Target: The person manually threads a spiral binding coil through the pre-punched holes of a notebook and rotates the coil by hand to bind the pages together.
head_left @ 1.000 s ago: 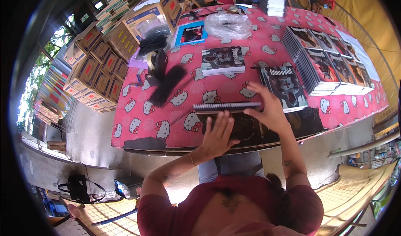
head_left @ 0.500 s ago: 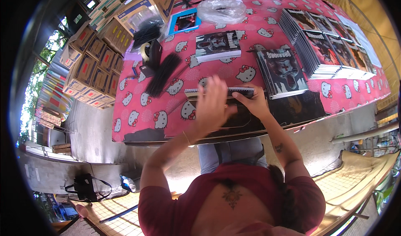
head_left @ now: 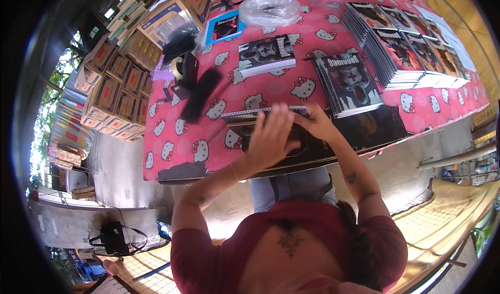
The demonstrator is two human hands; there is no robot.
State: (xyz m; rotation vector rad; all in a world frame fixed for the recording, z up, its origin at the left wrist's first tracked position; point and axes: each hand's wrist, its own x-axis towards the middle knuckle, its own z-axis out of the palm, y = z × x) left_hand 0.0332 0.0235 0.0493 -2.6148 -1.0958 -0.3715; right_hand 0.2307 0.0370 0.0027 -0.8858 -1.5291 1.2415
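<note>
Spiral-bound notebook (head_left: 245, 113), seen nearly edge-on, its row of coils running left to right at the two hands, near the front of a pink, cat-patterned desk (head_left: 182, 138). Well to the left of the left hand, past the desk's side, brown cardboard boxes (head_left: 117, 91) stand stacked. Nearer that hand, on the desk, sits a black tape dispenser (head_left: 188, 75), and just beside it lies a bundle of loose black coils (head_left: 203, 96). Farther off, ahead and to the left of the hand, is a bright blue folder (head_left: 212, 33) with a dark picture on it. The left hand (head_left: 273, 135) is flat and slightly blurred, fingers extended in front of the notebook; whether it touches cannot be told. Straight ahead of it lie a dark-covered book (head_left: 267, 54) and, beyond, crumpled clear plastic (head_left: 268, 10). The right hand (head_left: 316, 122) grips the notebook's right end between thumb and fingers. Just beyond and right of this hand rests a dark spiral book (head_left: 349, 85); farther right stand tall rows of similar books (head_left: 401, 54).
</note>
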